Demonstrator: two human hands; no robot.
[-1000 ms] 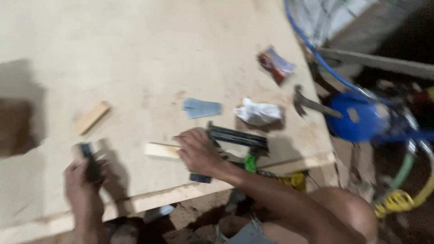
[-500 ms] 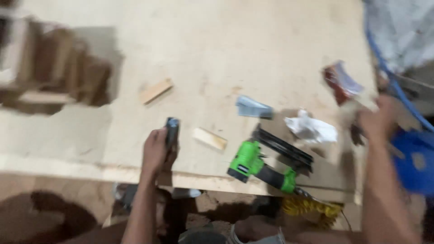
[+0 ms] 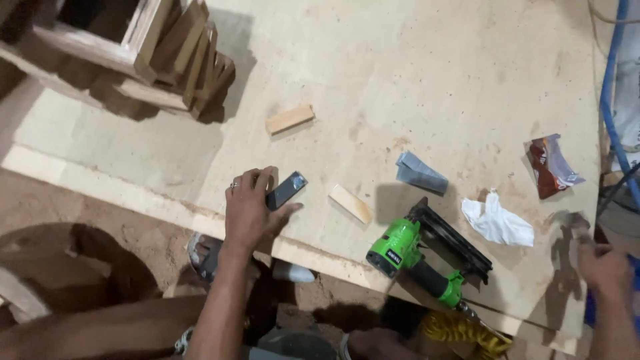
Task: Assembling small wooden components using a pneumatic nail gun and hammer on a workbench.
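My left hand (image 3: 252, 208) rests on the near edge of a large plywood sheet (image 3: 413, 73), its fingers round a small dark flat device (image 3: 287, 190). My right hand (image 3: 603, 268) is at the far right edge of the sheet, closed on the handle of a blurred hammer (image 3: 571, 223). Between the hands a green and black nail gun (image 3: 415, 255) lies on the sheet with no hand on it. A short light wood strip (image 3: 351, 203) lies just right of the dark device. A second wood block (image 3: 290, 119) lies farther up.
Also on the sheet are a grey folded piece (image 3: 420, 173), crumpled white paper (image 3: 497, 224) and a red wrapper (image 3: 551, 167). Stacked wooden frames (image 3: 167, 57) stand at the top left. A blue hose (image 3: 610, 100) runs down the right side. A yellow coiled hose (image 3: 461, 331) hangs below the nail gun.
My right hand let go of the nail gun and reached right to the hammer. My left hand moved onto the sheet with the dark device. The view swung left.
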